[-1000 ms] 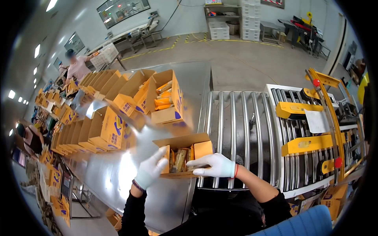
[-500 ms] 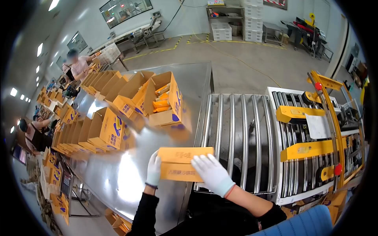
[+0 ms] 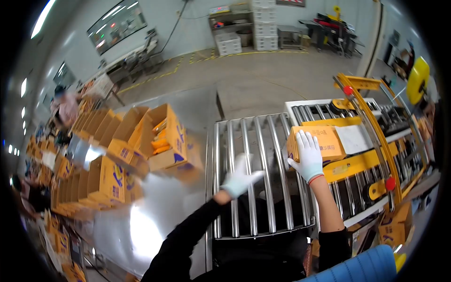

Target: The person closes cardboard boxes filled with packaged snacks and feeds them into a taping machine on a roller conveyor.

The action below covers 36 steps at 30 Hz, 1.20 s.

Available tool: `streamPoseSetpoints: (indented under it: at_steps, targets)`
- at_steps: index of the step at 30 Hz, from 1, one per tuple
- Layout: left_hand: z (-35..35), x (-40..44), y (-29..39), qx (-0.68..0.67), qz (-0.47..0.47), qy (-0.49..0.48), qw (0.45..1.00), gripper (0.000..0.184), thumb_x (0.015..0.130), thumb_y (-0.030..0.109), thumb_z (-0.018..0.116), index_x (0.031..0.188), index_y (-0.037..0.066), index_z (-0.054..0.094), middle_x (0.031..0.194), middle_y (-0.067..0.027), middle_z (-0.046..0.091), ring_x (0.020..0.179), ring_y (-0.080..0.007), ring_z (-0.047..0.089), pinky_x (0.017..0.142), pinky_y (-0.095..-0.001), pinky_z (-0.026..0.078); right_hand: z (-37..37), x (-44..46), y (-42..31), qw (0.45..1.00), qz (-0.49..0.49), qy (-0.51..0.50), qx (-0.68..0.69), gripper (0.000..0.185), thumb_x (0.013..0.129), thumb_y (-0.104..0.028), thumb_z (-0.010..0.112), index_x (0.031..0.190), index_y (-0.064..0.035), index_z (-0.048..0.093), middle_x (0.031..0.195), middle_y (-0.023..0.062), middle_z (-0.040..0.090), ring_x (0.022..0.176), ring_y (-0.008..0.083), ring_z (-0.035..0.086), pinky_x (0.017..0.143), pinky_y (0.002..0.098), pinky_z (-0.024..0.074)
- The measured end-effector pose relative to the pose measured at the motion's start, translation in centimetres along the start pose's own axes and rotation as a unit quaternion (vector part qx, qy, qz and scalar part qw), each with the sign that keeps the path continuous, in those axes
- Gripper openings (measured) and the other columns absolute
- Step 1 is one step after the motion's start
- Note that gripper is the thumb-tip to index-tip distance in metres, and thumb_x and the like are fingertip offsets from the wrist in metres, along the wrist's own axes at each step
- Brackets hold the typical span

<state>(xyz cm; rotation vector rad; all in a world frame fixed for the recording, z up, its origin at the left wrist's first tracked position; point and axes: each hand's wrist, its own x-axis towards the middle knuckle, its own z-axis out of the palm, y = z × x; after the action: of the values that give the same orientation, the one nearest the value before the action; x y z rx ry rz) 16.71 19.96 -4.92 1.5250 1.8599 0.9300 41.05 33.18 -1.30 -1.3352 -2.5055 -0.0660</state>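
Note:
A closed yellow-orange carton lies at the mouth of the taping machine, between its yellow side guides. My right hand, in a white glove, is laid against the near left end of this carton, fingers stretched over its top edge and thumb apart. Over the steel roller conveyor hovers my left hand, also gloved, with nothing in it. Its fingers are blurred by motion, but the thumb stands out from them. Left of the rollers, an open carton holds several orange packets.
Rows of open cartons stand on the shiny steel table. The machine's yellow frame with red knobs rises at right. A blue padded object is at the lower right. A person works at the far left.
The closed carton has gone from above the table's edge, between both hands, to the machine at right. My left hand has let go of it; my right hand is still against it. The view turned right.

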Motion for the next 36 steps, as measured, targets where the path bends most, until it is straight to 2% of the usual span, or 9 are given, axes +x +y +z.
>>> streamPoseSetpoints:
  at_steps: [6,11,16,18,21,24,29,31,36]
  targets:
    - [-19.8,-5.5,-13.1,0.576,0.009,0.284,0.766,0.07,0.07,0.025,0.085,0.126,-0.003,0.054,0.134,-0.0208,0.056,0.126,-0.0369,0.053,0.101,-0.0458,0.046,1.6,-0.7,4.2,0.998,0.024,0.058,-0.022,0.081,0.078,-0.02,0.072,0.149,0.0002,0.041,0.155,0.0164,0.043,0.145,0.035,0.036,0.123,0.0488,0.0255]
    - [-22.7,-0.9,-10.8,0.507,-0.058,0.112,0.853,0.034,0.091,0.025,0.067,0.113,-0.001,0.061,0.107,-0.0224,0.069,0.104,-0.0395,0.065,0.088,-0.0495,0.052,-0.9,-3.5,-3.5,0.954,0.015,-0.031,0.298,0.026,0.079,-0.011,0.069,0.104,-0.0099,0.062,0.093,0.0158,0.065,0.097,0.0389,0.064,0.096,0.0497,0.0491]
    - [-17.2,-1.3,-1.2,0.217,-0.014,-0.001,0.976,0.042,0.101,0.04,0.058,0.103,-0.002,0.066,0.101,-0.0232,0.072,0.095,-0.0408,0.068,0.087,-0.0434,0.054,-1.8,-6.6,-15.9,0.92,-0.255,0.003,0.299,0.082,0.08,-0.041,0.08,0.146,-0.0038,0.048,0.147,0.0161,0.048,0.14,0.0358,0.041,0.118,0.0484,0.0325]
    - [-17.2,-4.5,1.6,-0.076,0.073,0.056,0.993,0.041,0.1,0.032,0.062,0.117,-0.005,0.065,0.115,-0.0222,0.07,0.102,-0.0356,0.068,0.095,-0.038,0.052,-1.2,-7.1,-17.2,0.935,-0.261,0.027,0.238,0.083,0.082,-0.044,0.078,0.149,-0.0073,0.046,0.151,0.0146,0.045,0.143,0.0353,0.038,0.12,0.051,0.0286]
    - [-21.2,-9.7,-2.0,0.208,0.003,0.25,0.946,0.04,0.101,0.027,0.063,0.125,-0.005,0.063,0.122,-0.0206,0.068,0.113,-0.0245,0.067,0.097,-0.0351,0.051,0.5,-7.2,-14.7,0.921,-0.318,-0.008,0.225,0.069,0.085,-0.04,0.076,0.144,-0.0139,0.053,0.149,0.0087,0.049,0.143,0.0295,0.04,0.122,0.0514,0.0264]
    - [-20.8,-13.5,-1.1,-0.197,-0.12,0.018,0.973,0.046,0.104,0.034,0.058,0.133,-0.003,0.062,0.125,-0.0205,0.068,0.116,-0.0226,0.066,0.097,-0.0333,0.053,1.2,-6.1,-15.1,0.874,-0.391,-0.049,0.286,0.048,0.088,-0.033,0.074,0.131,-0.0123,0.064,0.137,0.0055,0.06,0.137,0.0239,0.048,0.119,0.0478,0.0316]
    - [-15.7,-9.9,-2.8,0.127,-0.024,0.039,0.991,0.039,0.1,0.033,0.064,0.117,-0.002,0.07,0.123,-0.0216,0.068,0.113,-0.0342,0.064,0.102,-0.0411,0.049,-1.4,-3.7,-15.7,0.817,-0.147,-0.211,0.516,0.039,0.095,-0.042,0.067,0.124,-0.016,0.072,0.112,0.0134,0.074,0.104,0.0323,0.07,0.095,0.0374,0.0546]
    - [-13.2,-6.6,-4.9,0.356,0.082,0.141,0.92,0.035,0.092,0.025,0.073,0.113,-0.002,0.067,0.116,-0.0177,0.065,0.115,-0.0363,0.059,0.099,-0.0438,0.047,-0.7,-2.0,-16.5,0.901,-0.243,-0.113,0.34,0.069,0.082,-0.038,0.08,0.143,-0.0146,0.055,0.133,0.0142,0.062,0.125,0.0327,0.058,0.11,0.0424,0.044]
    - [-11.6,-7.5,-8.2,0.141,0.028,0.355,0.924,0.045,0.092,0.023,0.074,0.122,-0.006,0.058,0.121,-0.0201,0.06,0.117,-0.0316,0.057,0.102,-0.0429,0.046,-3.8,-0.8,-18.2,0.963,-0.21,0.029,0.165,0.094,0.071,-0.041,0.085,0.145,0.0015,0.045,0.143,0.0186,0.05,0.138,0.0365,0.043,0.122,0.0494,0.0254]
